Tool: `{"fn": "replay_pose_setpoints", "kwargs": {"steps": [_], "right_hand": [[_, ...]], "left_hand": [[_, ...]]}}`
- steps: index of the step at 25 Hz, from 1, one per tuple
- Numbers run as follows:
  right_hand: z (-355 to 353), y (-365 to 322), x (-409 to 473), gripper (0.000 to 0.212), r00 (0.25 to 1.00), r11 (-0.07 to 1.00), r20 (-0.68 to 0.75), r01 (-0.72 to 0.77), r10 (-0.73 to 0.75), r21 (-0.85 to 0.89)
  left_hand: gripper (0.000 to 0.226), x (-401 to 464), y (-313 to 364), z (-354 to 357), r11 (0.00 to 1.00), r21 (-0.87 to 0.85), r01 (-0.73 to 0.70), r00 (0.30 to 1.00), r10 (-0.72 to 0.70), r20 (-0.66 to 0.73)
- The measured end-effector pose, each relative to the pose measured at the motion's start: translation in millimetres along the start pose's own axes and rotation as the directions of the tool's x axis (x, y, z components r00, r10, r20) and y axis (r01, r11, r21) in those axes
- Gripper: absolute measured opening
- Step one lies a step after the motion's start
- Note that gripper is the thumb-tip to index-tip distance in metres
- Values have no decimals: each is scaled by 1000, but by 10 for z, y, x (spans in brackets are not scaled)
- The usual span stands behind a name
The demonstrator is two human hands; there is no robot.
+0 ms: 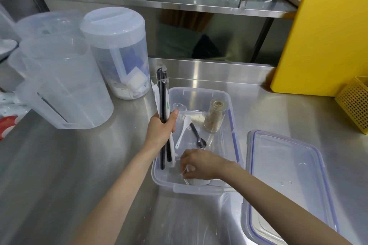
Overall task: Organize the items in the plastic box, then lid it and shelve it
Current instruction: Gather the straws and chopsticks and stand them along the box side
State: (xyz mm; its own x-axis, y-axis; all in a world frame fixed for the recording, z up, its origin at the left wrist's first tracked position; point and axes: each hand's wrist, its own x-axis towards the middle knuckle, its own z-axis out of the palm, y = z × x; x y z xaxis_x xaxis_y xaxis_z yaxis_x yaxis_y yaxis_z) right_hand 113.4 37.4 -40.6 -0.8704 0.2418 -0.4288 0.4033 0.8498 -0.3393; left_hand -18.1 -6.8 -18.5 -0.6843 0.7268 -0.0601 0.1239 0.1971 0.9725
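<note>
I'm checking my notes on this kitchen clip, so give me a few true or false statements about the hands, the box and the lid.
1. The left hand grips a bundle of straws. True.
2. The lid is snapped onto the plastic box. False: it lies on the counter to the box's right.
3. The right hand reaches inside the box. True.
4. The black spoon lies outside the box. False: it lies inside.
</note>
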Motion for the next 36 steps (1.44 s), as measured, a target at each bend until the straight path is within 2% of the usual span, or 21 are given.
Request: {"fn": "replay_pose_setpoints", "kwargs": {"steps": [6,9,14,19,22,25,27,32,36], "right_hand": [[5,153,-136,26,993,991,-111,-27,42,131],[11,219,-166,27,978,977,-191,-41,82,207],[-37,322,-198,24,950,950,-265,-82,166,303],[-62,398,-191,25,894,922,-344,-161,288,353],[-74,423,-179,26,839,892,-396,-210,375,400],[-84,421,-158,26,820,874,-397,-234,413,425],[-83,421,-152,25,808,868,-408,-236,426,438],[-98,431,-142,22,741,841,-484,-200,466,503],[-153,456,-158,22,692,824,-531,-167,490,542]], "left_hand": [[31,79,37,125,998,52,20,1000,-19,-20],[23,173,152,134,1000,-7,15,997,-15,-70],[24,257,346,105,995,-93,-33,983,16,-182],[16,245,332,118,992,-122,-29,980,4,-201],[31,211,176,212,999,0,54,989,-54,-139],[16,107,-63,347,981,133,139,990,-137,-25],[15,44,-191,429,959,193,209,975,-220,36],[14,28,-390,486,894,312,322,928,-363,83],[32,22,-465,488,835,426,348,905,-418,81]]}}
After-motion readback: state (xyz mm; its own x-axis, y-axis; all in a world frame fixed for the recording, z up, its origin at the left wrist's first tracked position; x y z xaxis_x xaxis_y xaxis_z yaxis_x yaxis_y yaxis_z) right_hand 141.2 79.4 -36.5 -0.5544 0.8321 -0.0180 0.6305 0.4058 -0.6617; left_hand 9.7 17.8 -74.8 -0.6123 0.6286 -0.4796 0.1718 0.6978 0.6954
